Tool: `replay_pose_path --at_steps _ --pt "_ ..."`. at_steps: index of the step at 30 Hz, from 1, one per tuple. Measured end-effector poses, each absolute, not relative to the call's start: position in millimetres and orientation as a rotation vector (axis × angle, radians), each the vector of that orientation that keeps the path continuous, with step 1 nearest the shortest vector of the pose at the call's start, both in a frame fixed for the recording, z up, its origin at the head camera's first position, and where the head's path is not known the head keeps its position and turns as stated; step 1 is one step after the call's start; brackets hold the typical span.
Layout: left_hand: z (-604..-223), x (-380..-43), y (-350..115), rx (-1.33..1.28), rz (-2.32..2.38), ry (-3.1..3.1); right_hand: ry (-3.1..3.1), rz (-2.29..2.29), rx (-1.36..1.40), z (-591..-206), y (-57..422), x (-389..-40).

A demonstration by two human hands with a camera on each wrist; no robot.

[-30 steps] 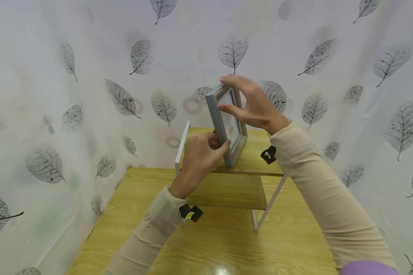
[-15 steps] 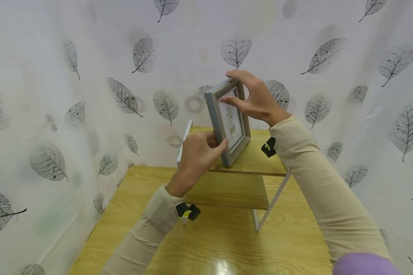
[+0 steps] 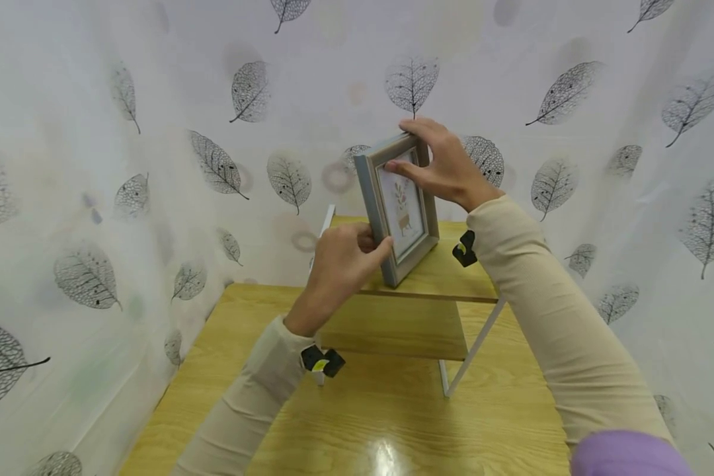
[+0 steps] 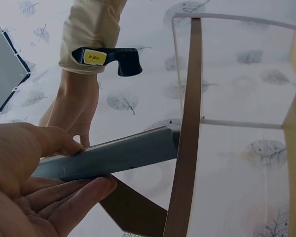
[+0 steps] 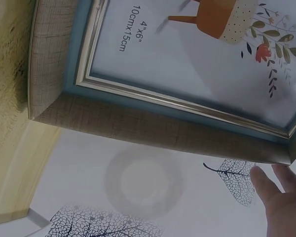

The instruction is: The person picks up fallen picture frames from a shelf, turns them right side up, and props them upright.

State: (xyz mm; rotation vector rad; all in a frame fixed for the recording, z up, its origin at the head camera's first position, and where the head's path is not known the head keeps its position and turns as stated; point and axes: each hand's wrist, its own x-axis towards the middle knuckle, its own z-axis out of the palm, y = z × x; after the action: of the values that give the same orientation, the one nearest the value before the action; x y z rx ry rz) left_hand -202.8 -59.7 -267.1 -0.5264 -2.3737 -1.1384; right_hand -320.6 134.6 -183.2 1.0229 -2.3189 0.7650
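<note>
A picture frame [image 3: 402, 215] with a grey-brown border and a blue-grey side stands slightly tilted at the shelf's upper board. Its print shows a bench and flowers; "4x6" is legible in the right wrist view. My left hand [image 3: 345, 264] grips the left side low down, thumb in front and fingers behind. My right hand [image 3: 443, 162] holds the upper right corner, its thumb across the front and fingers over the top edge. In the left wrist view, a dark brown flap [image 4: 133, 207] sticks out from the frame's back. Whether the whole bottom edge touches the board cannot be told.
The two-level shelf has a wooden upper board [image 3: 461, 271], a lower board [image 3: 398, 327] and white metal legs [image 3: 477, 345]. It stands on a wood-grain table [image 3: 357, 416]. A leaf-patterned curtain [image 3: 327, 79] hangs behind and on both sides. A purple rounded thing [image 3: 627, 455] shows bottom right.
The picture frame has turned so that more of its front faces me, its right side swinging rightward. My right hand has moved slightly up and right with it; both hands keep their hold.
</note>
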Motion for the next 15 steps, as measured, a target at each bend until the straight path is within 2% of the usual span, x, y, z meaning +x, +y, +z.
replay_pose_path --at_steps 15 --pt "-263.2 -204.4 -65.7 -0.559 -1.171 -2.429 -2.324 0.623 0.889 -182.9 139.8 -313.9"
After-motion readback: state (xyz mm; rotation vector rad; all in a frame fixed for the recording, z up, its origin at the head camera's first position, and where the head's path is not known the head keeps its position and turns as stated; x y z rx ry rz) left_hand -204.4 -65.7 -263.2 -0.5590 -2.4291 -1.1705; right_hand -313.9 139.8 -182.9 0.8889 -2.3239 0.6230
